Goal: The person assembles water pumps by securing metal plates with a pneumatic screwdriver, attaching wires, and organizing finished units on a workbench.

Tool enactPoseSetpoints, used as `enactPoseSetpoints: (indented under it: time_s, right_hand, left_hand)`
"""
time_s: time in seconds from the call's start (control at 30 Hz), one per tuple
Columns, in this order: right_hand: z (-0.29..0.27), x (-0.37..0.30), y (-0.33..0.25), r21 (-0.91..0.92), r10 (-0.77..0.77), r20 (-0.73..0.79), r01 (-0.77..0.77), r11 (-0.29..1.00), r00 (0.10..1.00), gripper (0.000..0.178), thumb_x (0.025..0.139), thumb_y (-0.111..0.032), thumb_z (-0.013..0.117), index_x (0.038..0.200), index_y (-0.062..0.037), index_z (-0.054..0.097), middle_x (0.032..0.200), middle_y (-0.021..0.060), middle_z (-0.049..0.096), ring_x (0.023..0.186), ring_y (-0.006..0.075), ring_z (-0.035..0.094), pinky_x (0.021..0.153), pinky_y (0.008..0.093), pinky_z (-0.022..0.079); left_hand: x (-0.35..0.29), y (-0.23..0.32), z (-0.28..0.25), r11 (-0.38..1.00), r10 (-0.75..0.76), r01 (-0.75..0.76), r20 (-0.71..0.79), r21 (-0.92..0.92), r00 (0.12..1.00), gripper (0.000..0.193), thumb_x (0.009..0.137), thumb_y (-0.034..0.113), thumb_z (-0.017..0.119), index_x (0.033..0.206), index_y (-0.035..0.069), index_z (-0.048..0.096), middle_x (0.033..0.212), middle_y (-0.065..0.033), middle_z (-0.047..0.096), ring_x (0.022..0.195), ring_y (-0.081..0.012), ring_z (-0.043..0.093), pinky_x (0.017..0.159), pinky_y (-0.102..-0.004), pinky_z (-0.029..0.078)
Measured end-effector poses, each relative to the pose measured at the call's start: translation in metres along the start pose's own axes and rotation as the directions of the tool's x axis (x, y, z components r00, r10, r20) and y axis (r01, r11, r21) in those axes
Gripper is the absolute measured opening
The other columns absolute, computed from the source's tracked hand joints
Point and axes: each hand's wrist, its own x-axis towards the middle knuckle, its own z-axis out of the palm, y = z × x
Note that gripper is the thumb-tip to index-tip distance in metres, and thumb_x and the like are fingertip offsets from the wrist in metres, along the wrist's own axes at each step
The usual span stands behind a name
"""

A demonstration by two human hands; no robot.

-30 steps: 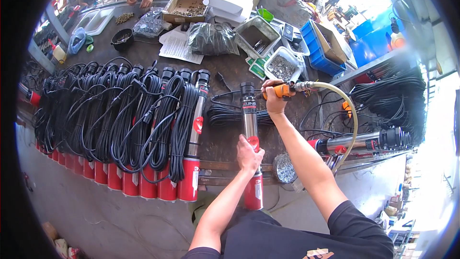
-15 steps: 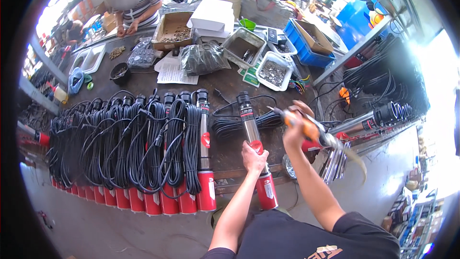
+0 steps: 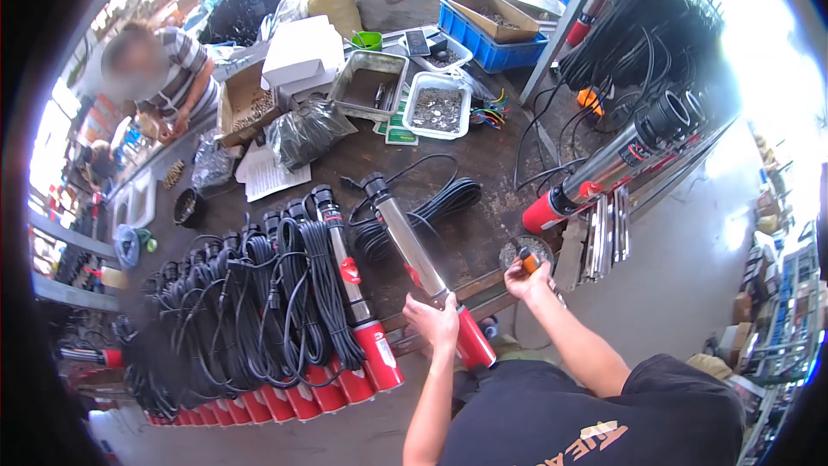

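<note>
Head view, workbench seen from above. Left hand (image 3: 434, 321) was closed around one pump (image 3: 420, 264), a steel tube with a red end cap, gripping it where steel met red; the tube ran up and away from that hand to a black head. Right hand (image 3: 529, 277) was closed on one small orange-and-black tool (image 3: 527, 259), held just right of the pump's lower end and directly below a round metal dish (image 3: 523, 250). One loose cable coil (image 3: 431, 207) lay beyond the left hand, against the pump's far side. To the left of the left hand lay a row of like pumps (image 3: 259, 311), each wound with black cable; about ten red caps could be counted, the farthest being too crowded to tell. Beyond the right hand lay one larger pump (image 3: 604, 168). Farther off stood two metal trays (image 3: 405, 95) and one blue crate (image 3: 496, 30). One other person (image 3: 168, 78) worked at the bench's far left corner.
</note>
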Motion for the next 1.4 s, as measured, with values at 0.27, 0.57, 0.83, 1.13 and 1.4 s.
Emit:
enactPoseSetpoints:
  time_s: [0.27,0.57,0.83,1.13,1.4]
  right_hand:
    - [0.061,-0.024,0.138,-0.924,0.180,0.361,0.325,0.202,0.915,0.047,0.089,-0.053,0.061,0.096,-0.0074,0.067,0.094,0.0070,0.068,0.082,0.0152,0.062,0.069,0.0316,0.049]
    - [0.083,-0.097,0.177,-0.510,0.192,0.854,0.705,0.493,0.484,0.023,0.099,-0.012,0.054,0.110,-0.0002,0.069,0.079,0.0047,0.064,0.072,0.0119,0.055,0.066,0.0322,0.046]
    - [-0.081,-0.111,0.041,-0.242,0.074,0.934,0.771,-0.589,0.349,0.080,0.082,-0.049,0.077,0.144,-0.0081,0.046,0.122,0.0178,0.063,0.117,0.0352,0.059,0.099,0.0397,0.046]
    - [-0.159,-0.058,0.002,-0.882,0.437,0.226,0.374,-0.288,0.871,0.071,0.059,-0.046,0.091,0.112,-0.0038,0.072,0.105,0.0147,0.073,0.100,0.0254,0.069,0.088,0.0356,0.052]
    - [-0.086,-0.086,-0.062,-0.484,0.108,0.807,0.755,-0.442,0.581,0.041,0.082,-0.047,0.068,0.093,-0.0075,0.071,0.088,0.0174,0.072,0.082,0.0363,0.070,0.074,0.0479,0.056]
  left_hand:
    - [0.013,0.032,-0.020,0.884,-0.195,0.202,-0.060,0.421,0.979,0.109,0.065,0.037,0.089,0.145,-0.004,0.028,0.124,-0.0326,0.059,0.113,-0.0445,0.063,0.097,-0.0510,0.052]
    - [0.000,0.014,-0.010,0.934,-0.212,0.208,-0.018,0.292,0.977,0.097,0.060,0.036,0.088,0.135,-0.006,0.043,0.118,-0.0282,0.066,0.111,-0.0417,0.065,0.102,-0.0466,0.049]
    - [-0.030,0.050,0.023,0.950,-0.250,0.200,0.205,0.239,0.946,0.100,0.061,0.036,0.087,0.139,-0.008,0.041,0.120,-0.0286,0.065,0.113,-0.0407,0.065,0.103,-0.0441,0.048]
    - [-0.031,0.026,0.063,0.847,0.005,-0.012,0.014,0.531,1.000,0.076,0.063,0.043,0.088,0.108,-0.011,0.058,0.113,-0.0275,0.060,0.113,-0.0452,0.055,0.103,-0.0527,0.044]
    - [-0.019,-0.004,0.055,0.883,-0.010,-0.031,0.085,0.468,0.996,0.095,0.066,0.048,0.087,0.123,-0.016,0.045,0.116,-0.0321,0.058,0.115,-0.0484,0.054,0.105,-0.0546,0.042]
